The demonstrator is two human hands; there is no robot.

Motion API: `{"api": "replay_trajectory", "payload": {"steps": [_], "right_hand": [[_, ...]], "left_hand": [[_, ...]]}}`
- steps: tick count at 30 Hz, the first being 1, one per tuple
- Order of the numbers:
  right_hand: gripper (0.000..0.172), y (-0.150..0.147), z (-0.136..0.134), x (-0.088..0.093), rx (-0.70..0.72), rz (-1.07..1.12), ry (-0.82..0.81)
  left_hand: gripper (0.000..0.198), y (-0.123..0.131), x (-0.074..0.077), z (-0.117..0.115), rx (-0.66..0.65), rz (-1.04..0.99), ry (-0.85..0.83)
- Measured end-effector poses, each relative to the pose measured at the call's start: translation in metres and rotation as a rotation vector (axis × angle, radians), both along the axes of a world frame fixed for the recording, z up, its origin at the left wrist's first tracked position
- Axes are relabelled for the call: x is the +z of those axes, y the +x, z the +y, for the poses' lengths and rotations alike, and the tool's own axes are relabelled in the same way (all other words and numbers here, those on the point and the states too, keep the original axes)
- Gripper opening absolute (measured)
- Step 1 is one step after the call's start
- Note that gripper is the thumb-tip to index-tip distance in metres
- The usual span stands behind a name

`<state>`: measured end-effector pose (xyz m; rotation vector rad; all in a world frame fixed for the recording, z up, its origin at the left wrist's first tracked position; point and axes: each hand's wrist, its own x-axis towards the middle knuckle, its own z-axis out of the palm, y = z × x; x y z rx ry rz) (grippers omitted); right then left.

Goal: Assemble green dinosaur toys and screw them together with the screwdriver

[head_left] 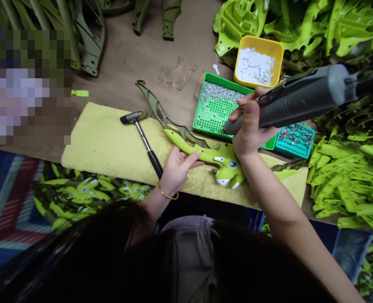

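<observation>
My left hand (176, 166) grips the curved arm of a lime-green plastic toy part (227, 162), moulded as a creature's head with a blue eye and white mouth. The part lies over a yellow cloth (101, 139). In my right hand (251, 128) is a dark grey electric screwdriver (302, 97), its tip pointing down-left over the green screw tray (211, 113). Silver screws (219, 91) fill the far side of that tray. Behind the toy part lies a long olive plastic piece (156, 105). A hammer (144, 139) with a black grip rests left of my left hand.
A yellow bin (258, 42) holds white pieces; a teal basket (295, 141) holds small metal parts. Lime-green parts pile up at the right (347, 181) and back right. Olive pieces (90, 38) lie at the back left. More finished-looking heads (85, 189) sit below the table edge.
</observation>
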<state>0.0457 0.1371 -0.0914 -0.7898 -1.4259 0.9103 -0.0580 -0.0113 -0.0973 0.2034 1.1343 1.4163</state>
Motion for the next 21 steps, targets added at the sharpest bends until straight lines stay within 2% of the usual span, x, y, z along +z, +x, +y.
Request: {"api": "replay_trajectory", "payload": {"steps": [4, 7, 9, 12, 14, 16, 18, 21], "right_hand": [[0.026, -0.010, -0.005, 0.011, -0.072, 0.089, 0.127], [0.028, -0.011, -0.007, 0.023, -0.105, 0.048, 0.181], [0.029, -0.009, -0.013, 0.038, -0.103, 0.068, 0.221], [0.028, -0.007, -0.033, 0.064, -0.030, 0.180, 0.205], [0.029, -0.007, -0.048, 0.073, 0.064, 0.165, 0.175], [0.032, -0.008, -0.057, 0.071, 0.168, 0.093, 0.198], [0.035, -0.009, -0.060, 0.061, 0.244, 0.059, 0.254], [0.037, -0.010, -0.060, 0.044, 0.276, 0.059, 0.276]], "left_hand": [[0.045, 0.000, 0.000, 0.000, 0.006, -0.005, 0.012], [0.044, 0.000, 0.000, 0.000, -0.001, -0.016, 0.023], [0.043, -0.001, 0.000, 0.000, -0.005, -0.036, 0.021], [0.041, -0.001, -0.001, 0.000, 0.005, -0.051, 0.038], [0.043, -0.001, -0.001, 0.000, 0.004, -0.045, 0.050], [0.045, -0.001, -0.002, 0.000, 0.001, -0.043, 0.053], [0.048, 0.000, -0.003, 0.000, -0.004, -0.047, 0.058], [0.051, 0.001, -0.005, -0.001, 0.008, -0.044, 0.085]]}}
